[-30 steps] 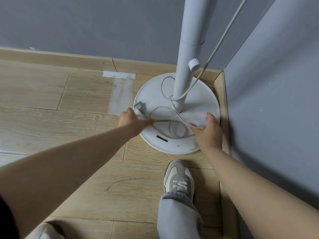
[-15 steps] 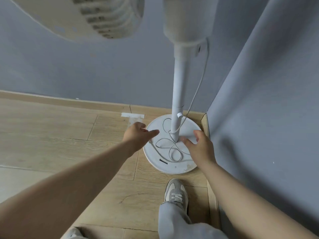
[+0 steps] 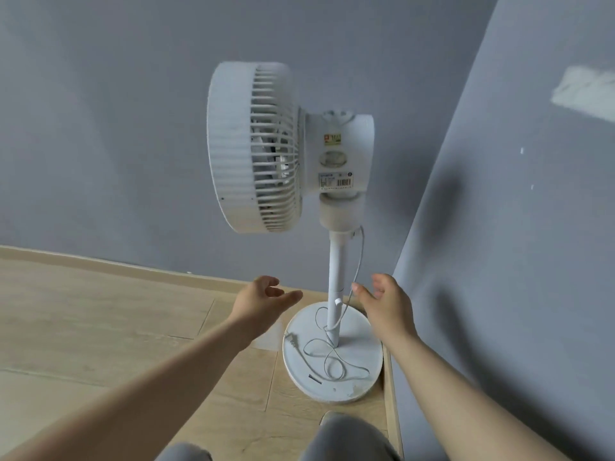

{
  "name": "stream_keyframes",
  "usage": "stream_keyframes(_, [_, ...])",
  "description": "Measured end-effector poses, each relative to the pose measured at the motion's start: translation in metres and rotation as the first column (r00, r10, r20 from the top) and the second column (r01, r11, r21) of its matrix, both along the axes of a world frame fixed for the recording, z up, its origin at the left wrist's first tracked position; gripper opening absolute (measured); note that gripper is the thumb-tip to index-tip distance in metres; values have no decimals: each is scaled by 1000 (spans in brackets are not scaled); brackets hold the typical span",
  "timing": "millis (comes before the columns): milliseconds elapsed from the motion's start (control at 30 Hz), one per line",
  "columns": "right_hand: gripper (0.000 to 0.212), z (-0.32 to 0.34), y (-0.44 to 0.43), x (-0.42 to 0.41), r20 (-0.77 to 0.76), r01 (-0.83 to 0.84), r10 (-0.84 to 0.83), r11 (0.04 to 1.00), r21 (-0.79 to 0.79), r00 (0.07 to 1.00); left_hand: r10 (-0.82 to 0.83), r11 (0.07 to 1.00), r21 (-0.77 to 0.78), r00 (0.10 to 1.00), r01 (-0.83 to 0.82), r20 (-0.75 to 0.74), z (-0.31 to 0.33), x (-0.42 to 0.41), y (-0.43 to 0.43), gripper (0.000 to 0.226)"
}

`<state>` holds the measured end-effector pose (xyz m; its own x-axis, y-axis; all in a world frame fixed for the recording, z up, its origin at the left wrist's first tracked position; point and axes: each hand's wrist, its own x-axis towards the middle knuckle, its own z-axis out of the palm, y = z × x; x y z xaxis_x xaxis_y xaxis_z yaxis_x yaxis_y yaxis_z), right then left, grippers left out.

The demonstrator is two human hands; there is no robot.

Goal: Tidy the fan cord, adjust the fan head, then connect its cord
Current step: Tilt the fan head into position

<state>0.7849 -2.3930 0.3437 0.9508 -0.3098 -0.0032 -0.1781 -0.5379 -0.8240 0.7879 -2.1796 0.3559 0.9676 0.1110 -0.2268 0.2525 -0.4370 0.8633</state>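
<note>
One view only: head cam, wide-angle, worn on the person, facing forward and tilted down into a room corner. Both forearms enter from the bottom edge; left hand [image 3: 259, 304] and right hand [image 3: 387, 304] sit lower centre, fingers loose and spread. Fan head [image 3: 253, 148] is above the fingertips, seen side-on, centre frame. Pole [image 3: 336, 271] stands between the two sets of fingertips, just past them, so close range. Base [image 3: 362, 331] is below the fingertips, nearer the right ones. Knees [image 3: 346, 440] at the bottom edge, under the wrists. Wall lines lean, probably lens distortion; slight blur overall
</note>
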Motion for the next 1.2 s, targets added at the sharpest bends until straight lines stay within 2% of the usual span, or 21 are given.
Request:
stream_keyframes(167, [56, 57, 12, -5, 96, -43, 46, 999, -27, 994, 35, 997, -75, 999, -34, 13, 35, -21, 18, 71])
stream_keyframes(267, [53, 92, 19, -2, 160, -66, 73, 997, -48, 984, 82, 994, -78, 994, -76, 70, 62, -23, 30, 82])
stream_keyframes(367, [64, 124, 26, 6, 230, -90, 111, 991, -100, 967, 140, 987, -102, 978, -125, 156, 93, -22, 39, 94])
stream_keyframes(533, [94, 168, 34, 28, 328, -110, 237, 925, -364, 915, 136, 990, -4, 933, -143, 334, 131, -12, 46, 113])
stream_keyframes(633, [102, 193, 37, 50, 269, -149, 324, 844, -515, 907, 122, 991, 7, 904, -137, 409, 147, -3, 47, 115])
stream_keyframes(733, [103, 212, 39, 73, 145, -246, 402, 766, -594, 904, 127, 992, -28, 901, -127, 415, 153, 6, 46, 108])
stream_keyframes(800, [108, 217, 38, 86, 65, -293, 409, 747, -597, 910, 116, 991, 16, 900, -136, 420, 152, 6, 40, 84])
stream_keyframes(867, [110, 219, 37, 98, 36, -304, 412, 727, -616, 911, 125, 985, 51, 889, -164, 440, 149, 8, 37, 69])
stream_keyframes(1033, [97, 208, 38, 105, 167, -228, 412, 749, -622, 896, 187, 972, 34, 851, -234, 491, 140, 18, 37, 66])
stream_keyframes(1200, [91, 200, 39, 107, 251, -154, 395, 751, -642, 884, 147, 978, 51, 848, -201, 509, 137, 33, 50, 70])
